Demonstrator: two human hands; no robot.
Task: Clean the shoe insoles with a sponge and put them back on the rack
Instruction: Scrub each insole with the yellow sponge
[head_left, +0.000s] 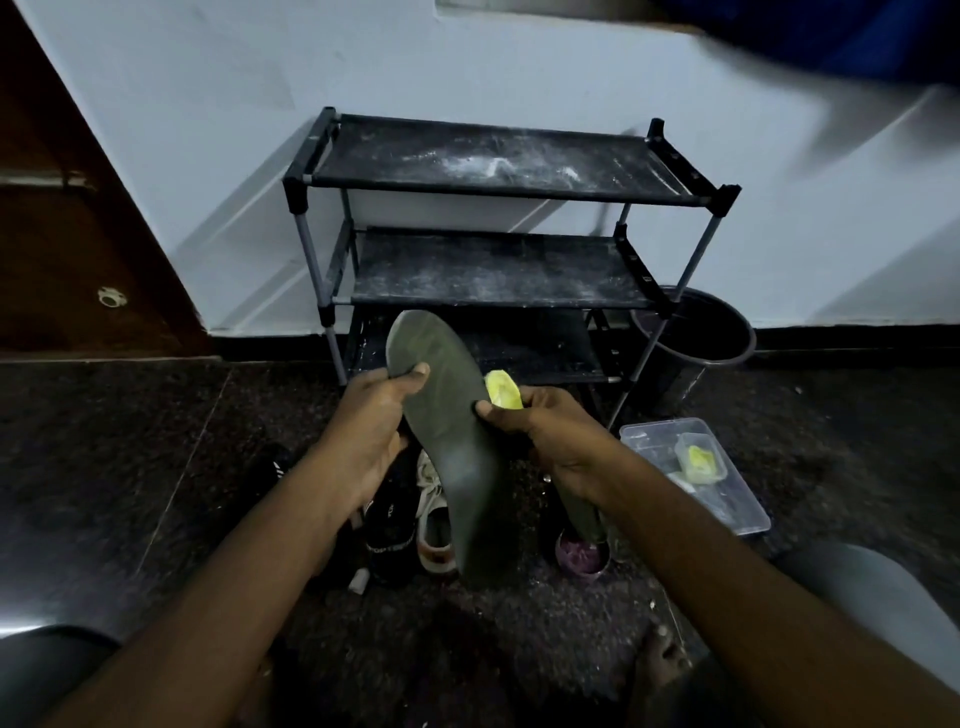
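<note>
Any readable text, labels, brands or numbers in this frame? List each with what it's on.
White lettering on the black shoe: too blurred to read with confidence.
No text visible on the insole, sponge, rack or plastic box.

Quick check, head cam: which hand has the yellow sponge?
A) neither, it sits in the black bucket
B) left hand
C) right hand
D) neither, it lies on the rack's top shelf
C: the yellow sponge is held in the right hand, whose thumb also pinches the edge of the insole, while the left hand grips only the insole.
</note>
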